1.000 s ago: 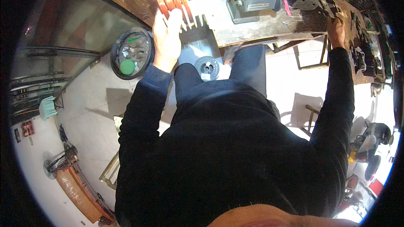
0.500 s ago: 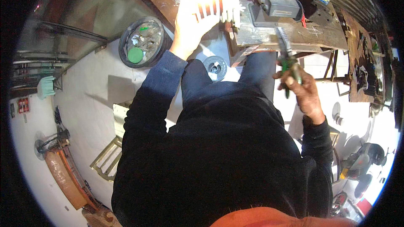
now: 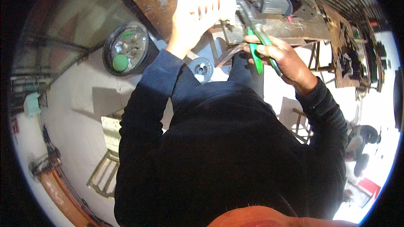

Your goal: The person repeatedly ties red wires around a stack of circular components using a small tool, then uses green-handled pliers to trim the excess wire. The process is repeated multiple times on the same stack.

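Head view: green-handled pliers (image 3: 251, 32) were gripped by the right hand (image 3: 280, 54).
Coil former (image 3: 227, 6): touched by the left hand (image 3: 187, 27); grip couldn't be told.
Glare: pliers were best guided slowly.

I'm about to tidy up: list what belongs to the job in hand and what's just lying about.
Likely in the job:
slotted form, partly lost in glare, at the left hand
green-handled tool in the right hand
grey machine on the workbench

Seemingly just about:
black bin
round green piece inside it
spool between the legs
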A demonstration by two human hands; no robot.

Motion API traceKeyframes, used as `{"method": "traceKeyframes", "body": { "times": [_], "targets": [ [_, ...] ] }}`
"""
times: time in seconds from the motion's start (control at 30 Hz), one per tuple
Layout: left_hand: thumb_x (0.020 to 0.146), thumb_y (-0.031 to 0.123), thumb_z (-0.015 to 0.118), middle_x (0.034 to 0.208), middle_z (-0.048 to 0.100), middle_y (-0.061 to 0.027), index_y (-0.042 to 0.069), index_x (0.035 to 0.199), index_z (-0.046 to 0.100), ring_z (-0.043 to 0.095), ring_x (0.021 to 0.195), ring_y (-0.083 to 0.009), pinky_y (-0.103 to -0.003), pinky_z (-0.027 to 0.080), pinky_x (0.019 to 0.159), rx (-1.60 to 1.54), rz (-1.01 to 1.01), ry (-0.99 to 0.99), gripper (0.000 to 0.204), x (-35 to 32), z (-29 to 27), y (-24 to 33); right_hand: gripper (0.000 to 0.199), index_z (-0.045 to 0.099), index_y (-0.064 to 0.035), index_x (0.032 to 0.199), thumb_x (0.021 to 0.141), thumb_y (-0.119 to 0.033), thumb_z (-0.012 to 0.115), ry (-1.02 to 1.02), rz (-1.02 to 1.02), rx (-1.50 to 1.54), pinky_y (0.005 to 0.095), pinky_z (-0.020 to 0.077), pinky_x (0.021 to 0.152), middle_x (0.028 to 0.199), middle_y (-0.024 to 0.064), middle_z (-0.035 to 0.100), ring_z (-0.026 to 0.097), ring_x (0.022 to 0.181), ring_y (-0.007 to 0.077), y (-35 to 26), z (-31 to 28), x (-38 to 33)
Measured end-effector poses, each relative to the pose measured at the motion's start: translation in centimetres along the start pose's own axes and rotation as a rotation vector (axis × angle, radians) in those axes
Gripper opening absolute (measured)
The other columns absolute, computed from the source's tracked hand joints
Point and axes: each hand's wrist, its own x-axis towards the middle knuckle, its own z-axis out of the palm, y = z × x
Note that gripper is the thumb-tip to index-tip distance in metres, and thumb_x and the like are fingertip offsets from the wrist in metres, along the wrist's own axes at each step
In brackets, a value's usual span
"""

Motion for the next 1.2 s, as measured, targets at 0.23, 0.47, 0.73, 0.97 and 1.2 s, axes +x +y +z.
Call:
{"method": "traceKeyframes", "body": {
  "times": [0.23, 0.47, 0.73, 0.97, 1.2],
  "targets": [
    [0.087, 0.006, 0.080, 0.117, 0.068, -0.0069, 0.003, 0.129, 0.054, 0.066, 0.108, -0.0163, -0.033, 0.054, 0.096, -0.046, -0.059, -0.034, 0.049, 0.0, -0.1, 0.4, 0.045, 0.062, 0.0052, 0.134, 0.100, -0.025, 0.062, -0.086, -0.102, -0.077, 0.0290, 0.0508, 0.090, 0.110, 0.0100, 0.069, 0.067, 0.099, 0.0173, -1.5, 0.3, 0.6],
    [0.087, 0.007, 0.081, 0.111, 0.073, -0.0081, 0.003, 0.125, 0.057, 0.071, 0.102, -0.0148, -0.032, 0.057, 0.090, -0.195, -0.030, 0.024, 0.046, 0.5, 0.9, 1.1, 0.041, 0.058, 0.0083, 0.125, 0.101, -0.025, 0.055, -0.120, -0.205, -0.246, 0.0339, 0.0564, 0.081, 0.103, 0.0136, 0.067, 0.069, 0.089, 0.0183, -1.5, 1.5, 0.7],
    [0.091, 0.006, 0.076, 0.113, 0.071, -0.0063, 0.002, 0.125, 0.057, 0.068, 0.101, -0.0127, -0.030, 0.055, 0.091, -0.213, -0.156, 0.036, 0.039, 0.2, 1.0, 2.8, 0.039, 0.060, 0.0048, 0.125, 0.099, -0.024, 0.059, -0.051, -0.095, -0.044, 0.0317, 0.0550, 0.081, 0.103, 0.0112, 0.069, 0.067, 0.088, 0.0167, -1.5, 2.8, -0.2],
    [0.092, 0.007, 0.074, 0.114, 0.070, -0.0059, 0.002, 0.124, 0.058, 0.067, 0.101, -0.0130, -0.030, 0.053, 0.092, -0.211, -0.168, 0.025, 0.036, 0.0, 1.2, 3.2, 0.039, 0.064, 0.0044, 0.121, 0.098, -0.027, 0.059, -0.132, -0.104, -0.088, 0.0313, 0.0559, 0.083, 0.106, 0.0113, 0.069, 0.070, 0.095, 0.0185, -2.5, 1.6, 0.1],
    [0.086, 0.006, 0.081, 0.116, 0.070, -0.0063, 0.002, 0.130, 0.056, 0.069, 0.101, -0.0121, -0.030, 0.057, 0.089, -0.272, -0.128, 0.070, 0.051, 0.0, 1.2, 2.1, 0.026, 0.063, 0.0032, 0.109, 0.100, -0.020, 0.057, -0.087, -0.101, -0.107, 0.0314, 0.0549, 0.073, 0.093, 0.0078, 0.065, 0.067, 0.081, 0.0165, -3.8, 2.0, 0.1]
  ]
}}
